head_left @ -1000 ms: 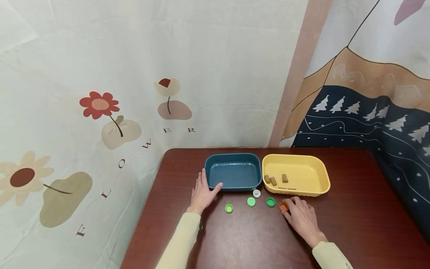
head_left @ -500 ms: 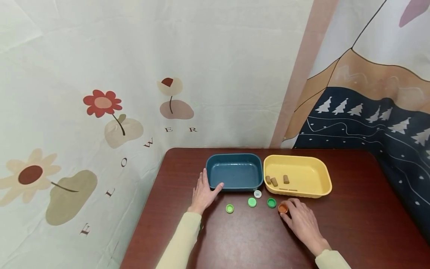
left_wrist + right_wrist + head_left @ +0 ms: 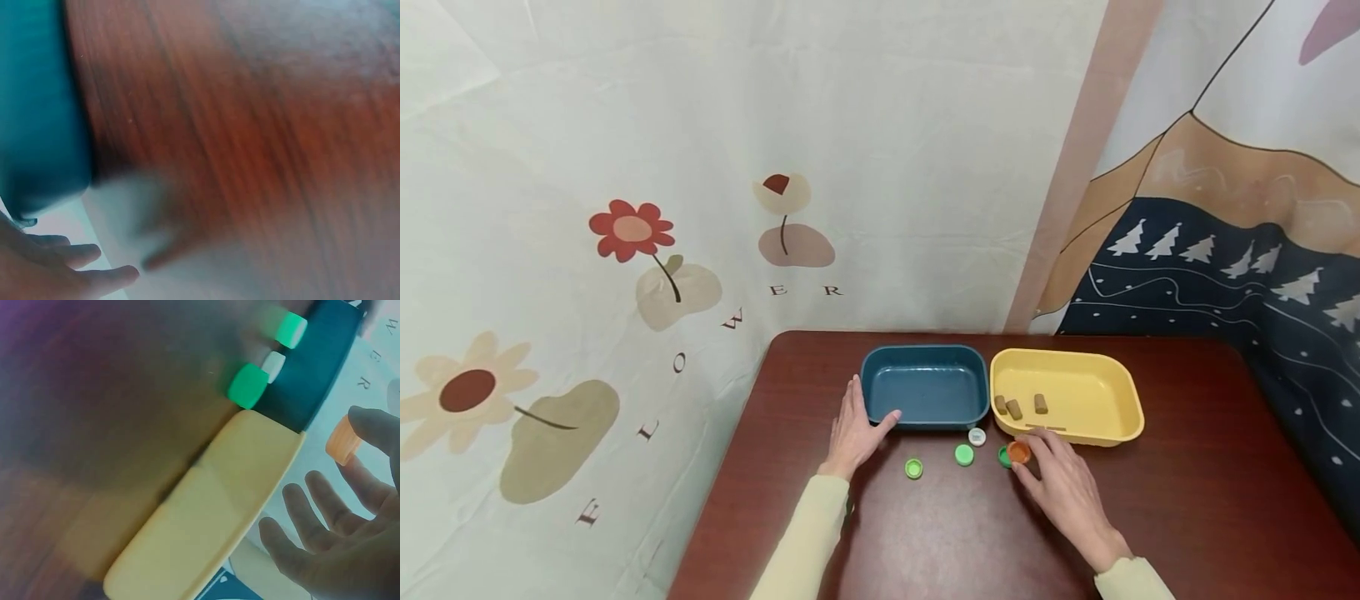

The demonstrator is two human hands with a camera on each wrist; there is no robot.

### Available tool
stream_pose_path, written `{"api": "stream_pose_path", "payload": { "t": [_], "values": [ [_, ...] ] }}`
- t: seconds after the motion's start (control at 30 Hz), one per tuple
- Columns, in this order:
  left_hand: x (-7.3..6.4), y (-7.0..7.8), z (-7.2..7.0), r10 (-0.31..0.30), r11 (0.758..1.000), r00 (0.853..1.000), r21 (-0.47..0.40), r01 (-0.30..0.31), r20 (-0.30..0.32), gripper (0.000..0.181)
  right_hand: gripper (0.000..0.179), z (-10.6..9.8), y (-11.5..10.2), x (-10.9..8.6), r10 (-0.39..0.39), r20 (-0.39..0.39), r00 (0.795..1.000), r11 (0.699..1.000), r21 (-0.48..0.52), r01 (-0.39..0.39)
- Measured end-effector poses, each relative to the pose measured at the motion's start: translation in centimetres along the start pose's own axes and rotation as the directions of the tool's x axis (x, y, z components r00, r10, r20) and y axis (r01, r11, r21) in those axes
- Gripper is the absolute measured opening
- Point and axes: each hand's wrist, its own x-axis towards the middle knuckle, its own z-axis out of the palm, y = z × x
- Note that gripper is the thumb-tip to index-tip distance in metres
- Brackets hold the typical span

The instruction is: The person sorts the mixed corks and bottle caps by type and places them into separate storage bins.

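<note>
My right hand [image 3: 1063, 483] pinches an orange bottle cap [image 3: 344, 441] between thumb and index finger, the other fingers spread. In the head view the cap overlaps a dark green bottle cap [image 3: 1003, 457], near the front of the yellow tray [image 3: 1120, 433]. My left hand [image 3: 853, 433] rests at the left front corner of the blue tray [image 3: 925, 422], fingers straight along its side and thumb at the front rim. A white cap [image 3: 977, 437], a light green cap [image 3: 964, 455] and a lime green cap [image 3: 913, 468] lie in front of the blue tray.
Several cork pieces [image 3: 1041, 404] lie in the left part of the yellow tray, which stands right beside the blue one. A brown table [image 3: 925, 542] carries everything. Behind it hangs a printed curtain [image 3: 910, 167].
The right hand has lifted the orange cap off the table and carried it left, over the dark green cap. The left hand stays at the blue tray. The head view has shifted slightly.
</note>
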Motion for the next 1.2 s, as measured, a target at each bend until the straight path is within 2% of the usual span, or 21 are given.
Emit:
{"api": "stream_pose_path", "payload": {
  "t": [0.23, 0.43, 0.7, 1.03, 1.2],
  "values": [
    [0.6, -0.1, -0.2, 0.043, 0.999, 0.999, -0.030, -0.044, -0.018, 0.101, 0.041, 0.3, -0.9, 1.6, -0.025, -0.009, 1.000, 0.999, 0.043, 0.025],
    [0.9, -0.1, 0.0, 0.030, 0.999, 0.999, 0.020, -0.030, 0.019, 0.098, 0.041, 0.7, -1.6, 3.0, -0.028, -0.020, 0.999, 0.996, 0.079, 0.030],
    [0.9, -0.1, 0.3, 0.013, 1.000, 1.000, 0.010, -0.014, 0.022, 0.099, 0.043, 1.2, -3.1, 5.0, -0.057, -0.010, 0.998, 0.992, 0.108, 0.058],
    [0.5, 0.2, 0.1, -0.008, 1.000, 1.000, -0.004, 0.008, 0.018, 0.096, 0.041, 2.6, -5.3, 7.9, -0.079, 0.036, 0.996, 0.993, 0.094, 0.075],
    [0.6, 0.1, 0.2, 0.005, 1.000, 1.000, -0.002, -0.005, 0.022, 0.095, 0.039, 4.0, -5.8, 9.5, -0.118, 0.017, 0.993, 0.991, 0.068, 0.117]
  ]
}}
